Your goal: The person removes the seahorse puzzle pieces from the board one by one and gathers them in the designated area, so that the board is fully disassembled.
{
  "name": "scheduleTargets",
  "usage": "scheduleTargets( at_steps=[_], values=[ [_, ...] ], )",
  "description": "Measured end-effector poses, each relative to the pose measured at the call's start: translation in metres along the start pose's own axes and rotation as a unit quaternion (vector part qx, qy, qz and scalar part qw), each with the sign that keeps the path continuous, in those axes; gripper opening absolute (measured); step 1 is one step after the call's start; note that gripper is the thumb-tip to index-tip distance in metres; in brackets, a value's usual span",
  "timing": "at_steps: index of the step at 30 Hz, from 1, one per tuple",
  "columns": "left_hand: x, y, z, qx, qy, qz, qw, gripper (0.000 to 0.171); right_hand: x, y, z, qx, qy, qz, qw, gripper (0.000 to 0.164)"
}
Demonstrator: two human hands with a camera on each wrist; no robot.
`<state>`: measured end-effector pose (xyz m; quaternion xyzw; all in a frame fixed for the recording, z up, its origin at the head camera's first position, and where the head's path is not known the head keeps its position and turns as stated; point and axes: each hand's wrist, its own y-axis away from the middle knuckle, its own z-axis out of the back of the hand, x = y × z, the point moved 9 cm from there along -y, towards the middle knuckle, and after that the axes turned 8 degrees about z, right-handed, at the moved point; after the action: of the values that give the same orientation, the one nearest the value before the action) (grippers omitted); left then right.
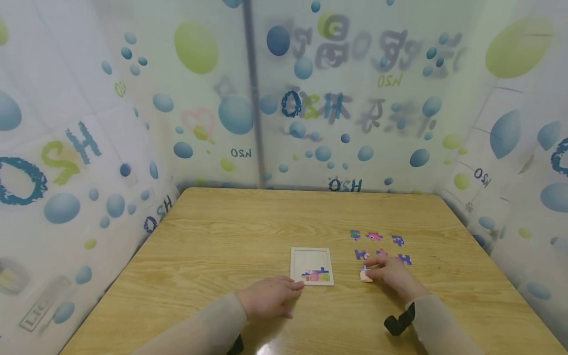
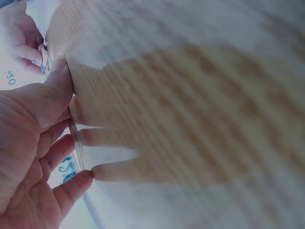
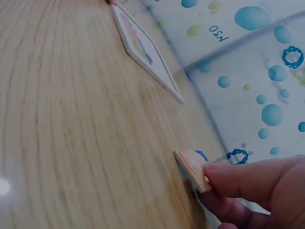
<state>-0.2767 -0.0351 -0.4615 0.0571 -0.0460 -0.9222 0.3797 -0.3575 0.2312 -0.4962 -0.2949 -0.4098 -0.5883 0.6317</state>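
My right hand (image 1: 392, 273) pinches a jigsaw puzzle piece (image 3: 192, 167) between thumb and fingers. The piece, peach with a bit of blue, is tilted with one edge raised from the table in the right wrist view. To its left lies a pale puzzle tray (image 1: 312, 257), with a few joined colourful pieces (image 1: 316, 275) along its bottom right. My left hand (image 1: 269, 297) rests by the tray's lower left corner, fingers extended and touching its edge. In the left wrist view the left fingers (image 2: 71, 188) reach down to the table surface.
Several loose puzzle pieces lie in two rough rows beyond the right hand, among them a pink one (image 1: 374, 236) and a purple one (image 1: 398, 240). The wooden table (image 1: 213, 222) meets patterned curtains (image 1: 213, 123) at the back and sides.
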Motion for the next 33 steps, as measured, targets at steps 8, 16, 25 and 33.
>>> scheduleTargets(
  at_steps=[8, 16, 25, 33],
  values=[
    [0.001, -0.001, -0.001, 0.0, 0.003, -0.001, 1.0, 0.061, 0.006, 0.003, 0.0, -0.002, 0.06, 0.018, 0.998, 0.034],
    [0.001, -0.001, -0.002, 0.007, 0.01, 0.006, 0.9999, 0.062, 0.015, 0.001, 0.0, 0.005, 0.086, 0.017, 0.996, 0.029],
    [0.002, 0.0, -0.002, 0.003, 0.008, 0.007, 0.9999, 0.062, 0.053, -0.01, -0.036, 0.024, 0.018, 0.02, 0.999, 0.022],
    [0.001, -0.001, -0.001, -0.007, 0.012, -0.001, 0.9999, 0.06, 0.084, -0.024, -0.092, 0.064, 0.035, 0.09, 0.993, 0.014]
  ],
)
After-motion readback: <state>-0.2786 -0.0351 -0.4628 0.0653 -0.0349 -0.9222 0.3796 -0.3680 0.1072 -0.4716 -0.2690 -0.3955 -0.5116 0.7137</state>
